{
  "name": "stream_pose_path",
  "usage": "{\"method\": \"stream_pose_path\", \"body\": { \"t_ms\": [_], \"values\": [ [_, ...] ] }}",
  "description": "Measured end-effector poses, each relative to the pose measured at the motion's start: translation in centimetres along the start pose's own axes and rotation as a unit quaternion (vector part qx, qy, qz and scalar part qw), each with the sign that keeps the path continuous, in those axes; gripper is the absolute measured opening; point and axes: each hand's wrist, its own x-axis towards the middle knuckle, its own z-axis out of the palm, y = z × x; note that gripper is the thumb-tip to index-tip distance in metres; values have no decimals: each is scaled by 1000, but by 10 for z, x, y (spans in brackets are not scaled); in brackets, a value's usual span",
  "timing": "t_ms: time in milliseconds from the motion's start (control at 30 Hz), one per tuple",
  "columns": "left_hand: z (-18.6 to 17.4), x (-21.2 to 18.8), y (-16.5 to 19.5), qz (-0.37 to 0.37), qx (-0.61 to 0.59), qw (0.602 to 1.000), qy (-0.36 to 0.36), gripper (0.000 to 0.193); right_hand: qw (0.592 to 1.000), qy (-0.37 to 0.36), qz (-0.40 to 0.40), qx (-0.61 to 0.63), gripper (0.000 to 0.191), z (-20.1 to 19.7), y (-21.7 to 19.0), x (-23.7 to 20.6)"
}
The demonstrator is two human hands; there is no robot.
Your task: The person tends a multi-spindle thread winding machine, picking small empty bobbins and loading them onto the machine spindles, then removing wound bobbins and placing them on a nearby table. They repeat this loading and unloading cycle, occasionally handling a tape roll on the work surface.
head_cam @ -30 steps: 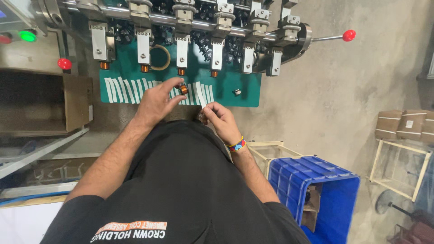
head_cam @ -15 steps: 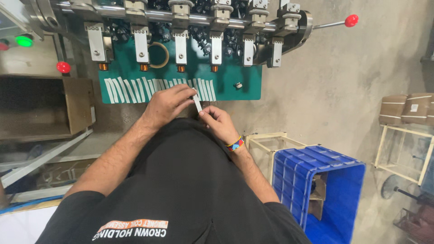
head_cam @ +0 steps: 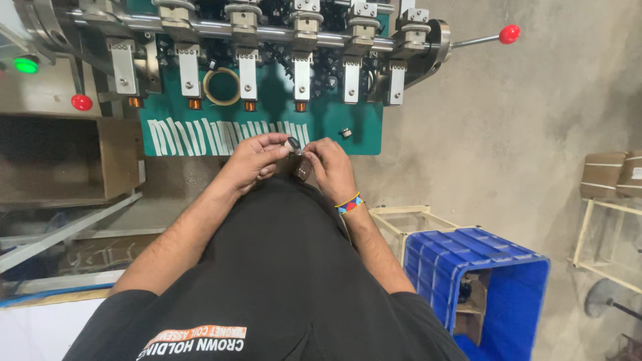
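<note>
At the far upper left of the frame a lit green lamp (head_cam: 27, 65) is seen on a pale machine housing, with a red knob (head_cam: 81, 102) just below and to its right. A brown cardboard box (head_cam: 73, 160) is set beneath them at the left edge.

Across the top centre a winding machine is shown: a steel shaft (head_cam: 267, 30) carries a row of grey clamp arms that hang down over a green plate (head_cam: 267, 107). A row of white strips (head_cam: 214, 137) is laid along the lower part of that plate, and a brass-coloured ring (head_cam: 221, 86) lies on it between two arms.

Just below the plate's lower edge, in the middle of the frame, the left hand (head_cam: 251, 157) and the right hand (head_cam: 331, 167) are brought together. A small dark coil piece (head_cam: 295, 144) is pinched between the fingertips of both hands, which are closed narrowly on it; a brown part (head_cam: 302, 168) is held just beneath it against the right hand. A beaded wristband (head_cam: 349, 203) is worn on the right wrist.

A lever with a red ball (head_cam: 509, 33) sticks out at the upper right. A blue plastic crate (head_cam: 481, 281) stands on the concrete floor at the lower right, beside a pale frame (head_cam: 401, 220).
</note>
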Motion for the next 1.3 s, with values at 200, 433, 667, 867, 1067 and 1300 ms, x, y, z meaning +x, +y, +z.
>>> {"method": "stream_pose_path", "body": {
  "t_ms": [200, 433, 667, 867, 1067, 1300],
  "values": [
    [26, 16, -16, -38, -95, 992, -74, 31, 994, 45, -96, -38, 6, -25, 16, 14],
    [70, 19, -21, 327, 447, 832, 19, 51, 967, -33, 95, 233, 29, -46, 73, 21],
    [112, 10, -16, 295, 582, 750, 105, 69, 973, -183, 2, 139, 18, -74, 87, 37],
    [120, 12, -29, 324, 556, 754, 134, 69, 988, -108, -112, -1, 12, -82, 59, 29],
    [101, 41, -65, 145, 401, 877, 220, 68, 974, -133, -183, -18, 32, -94, 64, 14],
    [76, 70, -76, 185, 546, 789, 210, 50, 953, -219, 12, -208, 27, -57, 157, 6]
  ]
}}
